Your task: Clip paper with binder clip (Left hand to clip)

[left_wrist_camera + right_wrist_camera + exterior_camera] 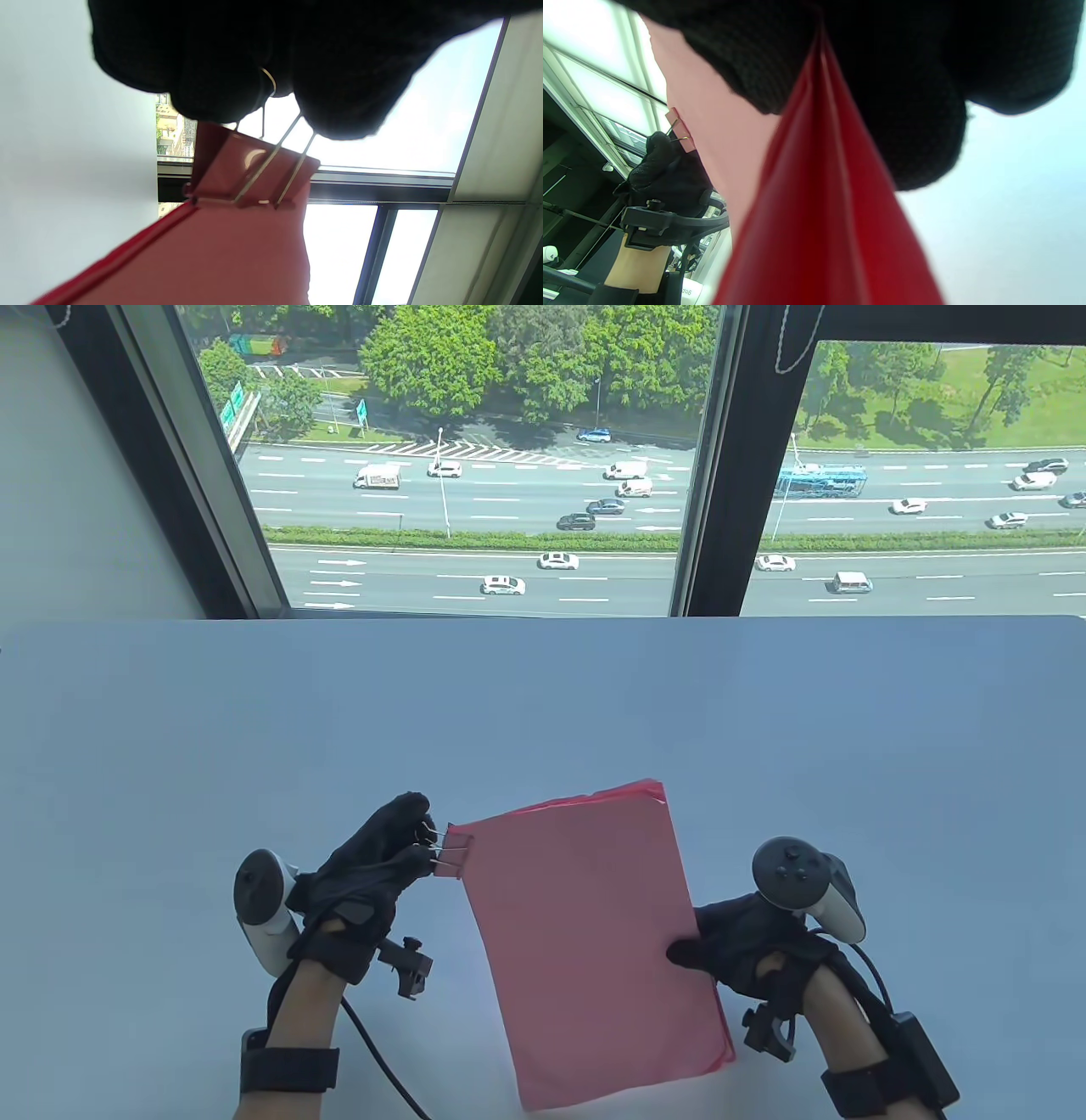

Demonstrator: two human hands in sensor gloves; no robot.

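A stack of pink paper (pixel 594 933) is held above the white table (pixel 543 704). A pink binder clip (pixel 456 854) sits on the stack's upper left corner. My left hand (pixel 399 848) pinches the clip's wire handles between thumb and fingers. In the left wrist view the clip (pixel 250 169) bites on the paper edge (pixel 203 258) under my fingers (pixel 339 84). My right hand (pixel 721 950) grips the stack's right edge. In the right wrist view the paper (pixel 823 220) runs between my fingers (pixel 916 106), with the clip (pixel 681 135) and left hand (pixel 666 173) behind.
A window (pixel 475 466) with dark frames stands behind the table's far edge and looks onto a road. Cables run from both wrists off the bottom edge.
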